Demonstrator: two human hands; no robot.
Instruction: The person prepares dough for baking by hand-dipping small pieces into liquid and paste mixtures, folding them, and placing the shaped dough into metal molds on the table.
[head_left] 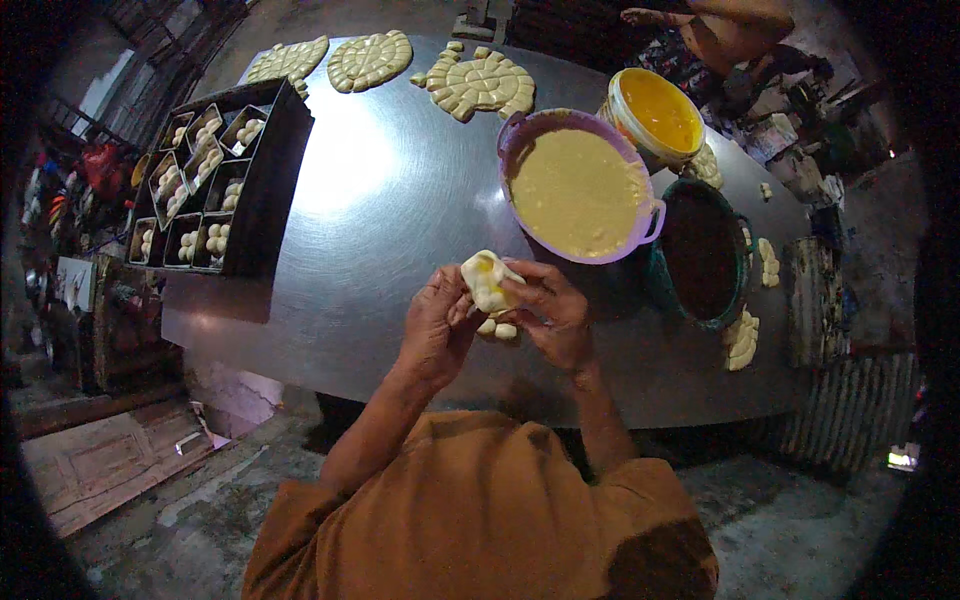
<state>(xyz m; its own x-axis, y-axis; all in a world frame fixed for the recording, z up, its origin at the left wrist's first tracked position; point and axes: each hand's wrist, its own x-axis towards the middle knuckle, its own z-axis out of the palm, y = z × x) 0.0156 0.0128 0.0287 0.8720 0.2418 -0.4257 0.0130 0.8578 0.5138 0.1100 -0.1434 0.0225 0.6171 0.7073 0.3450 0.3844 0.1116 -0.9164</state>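
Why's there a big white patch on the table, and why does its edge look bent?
Head view: light glares off the metal table beside the dark tray; head view again: the fisheye lens likely bows the table's edge, and corners go black.

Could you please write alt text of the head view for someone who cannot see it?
A person holds pale dough with a yellow patch in the left hand and right hand over a metal table. Ahead stands a purple basin of yellow mixture beside a bucket; a dark tray at left holds dough balls.
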